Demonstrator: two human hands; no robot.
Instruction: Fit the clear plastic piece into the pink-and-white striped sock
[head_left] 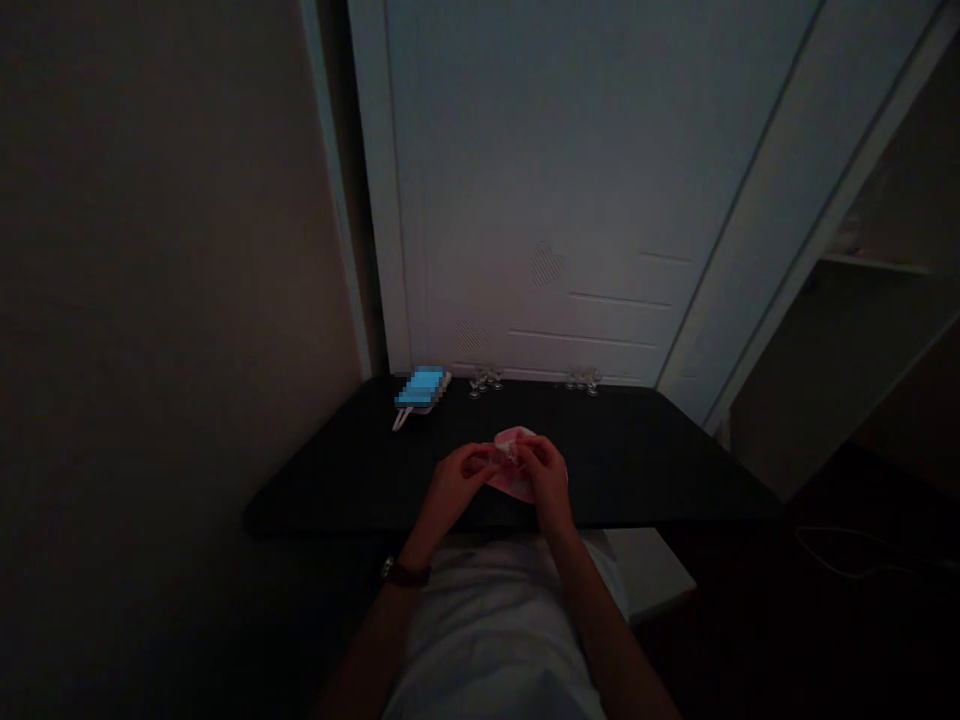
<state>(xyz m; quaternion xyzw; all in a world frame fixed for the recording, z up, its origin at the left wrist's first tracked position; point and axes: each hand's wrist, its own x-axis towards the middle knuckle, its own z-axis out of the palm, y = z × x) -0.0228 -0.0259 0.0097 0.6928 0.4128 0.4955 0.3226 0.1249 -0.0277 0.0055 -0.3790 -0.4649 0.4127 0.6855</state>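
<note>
A soft pink-and-white piece (pixel 516 486), perhaps a packet or cloth, lies on the black table (pixel 337 470) under my fingers. My left hand (pixel 459 478) comes in from the left with thumb and fingers pinched together at a small, pale, see-through thing (pixel 505 455). From the other side, my right hand (pixel 547 475) is closed too, its fingertips meeting the same spot above the pink piece. The dim light hides exactly what each pinch holds. A dark watch (pixel 405 573) is on my left wrist.
A phone with a blurred blue screen (pixel 421 387) and a white cable (pixel 402 417) lies at the back left. Small clear objects stand in two clusters, one at back centre (pixel 486 381), another at back right (pixel 583 381). A white panel (pixel 525 150) rises behind the table.
</note>
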